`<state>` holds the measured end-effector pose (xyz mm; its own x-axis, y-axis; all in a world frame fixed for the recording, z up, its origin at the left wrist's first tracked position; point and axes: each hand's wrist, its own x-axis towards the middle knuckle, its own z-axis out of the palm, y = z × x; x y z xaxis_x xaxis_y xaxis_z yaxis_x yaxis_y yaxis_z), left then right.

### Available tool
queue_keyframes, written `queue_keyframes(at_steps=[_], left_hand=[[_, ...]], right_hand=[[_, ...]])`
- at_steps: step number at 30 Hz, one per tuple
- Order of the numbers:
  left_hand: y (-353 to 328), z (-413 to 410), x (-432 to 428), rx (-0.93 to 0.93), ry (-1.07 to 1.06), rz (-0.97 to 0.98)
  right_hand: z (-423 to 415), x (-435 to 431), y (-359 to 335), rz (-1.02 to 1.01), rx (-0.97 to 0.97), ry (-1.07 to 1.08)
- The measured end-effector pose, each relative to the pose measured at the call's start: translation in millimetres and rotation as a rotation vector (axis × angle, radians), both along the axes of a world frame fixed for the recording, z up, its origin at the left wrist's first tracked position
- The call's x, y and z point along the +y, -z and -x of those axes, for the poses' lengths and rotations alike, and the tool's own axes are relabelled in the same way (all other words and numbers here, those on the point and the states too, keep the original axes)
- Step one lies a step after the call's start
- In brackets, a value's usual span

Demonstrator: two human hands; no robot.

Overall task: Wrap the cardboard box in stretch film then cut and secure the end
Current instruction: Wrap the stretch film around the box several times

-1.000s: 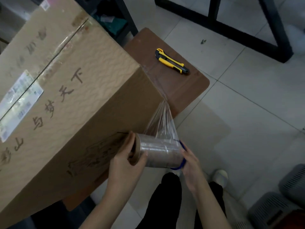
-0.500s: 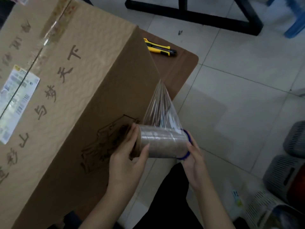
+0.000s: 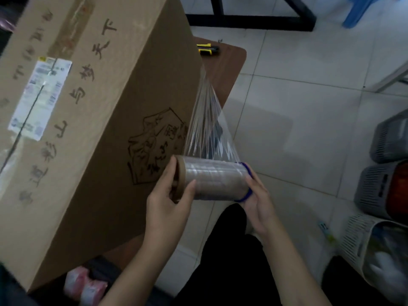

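Cardboard box (image 3: 92, 133), large, brown and printed with dark characters and a white shipping label (image 3: 39, 98), stands on the brown wooden bench (image 3: 229, 62) and fills the left of my view. I hold a roll of clear stretch film (image 3: 215, 176) on its brown cardboard core level in front of me, just beside the box's near side. My left hand (image 3: 170, 202) grips the left end of the roll, fingers (image 3: 170, 173) curled over the core's rim and thumb pressed on the film. My right hand (image 3: 257, 199) cups the right end, where a blue ring shows, fingers closed around it. A sheet of film (image 3: 208, 122) runs up from the roll, narrowing to the box's right vertical edge. A yellow and black utility knife (image 3: 207, 49) lies on the bench beyond the box.
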<state>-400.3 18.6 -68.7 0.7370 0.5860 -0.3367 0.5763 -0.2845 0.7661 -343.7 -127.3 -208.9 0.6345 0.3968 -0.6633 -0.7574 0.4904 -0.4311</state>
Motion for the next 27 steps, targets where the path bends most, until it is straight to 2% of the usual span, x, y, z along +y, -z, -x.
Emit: queue_keyframes(at_steps=[11, 16, 20, 24, 27], left_hand=[[0, 93, 16, 0.109, 0.179, 0.032], [-3, 117, 40, 0.15, 0.239, 0.049], [-10, 125, 67, 0.234, 0.265, 0.098], [-15, 147, 75, 0.174, 0.469, -0.139], [-14, 159, 75, 0.133, 0.443, -0.106]], right_hand=[[98, -13, 1, 0.024, 0.009, 0.112], [145, 6, -6, 0.009, 0.034, 0.147], [173, 31, -17, 0.05, -0.027, 0.159], [190, 50, -19, 0.133, -0.087, 0.203], [204, 54, -16, 0.152, -0.092, 0.221]])
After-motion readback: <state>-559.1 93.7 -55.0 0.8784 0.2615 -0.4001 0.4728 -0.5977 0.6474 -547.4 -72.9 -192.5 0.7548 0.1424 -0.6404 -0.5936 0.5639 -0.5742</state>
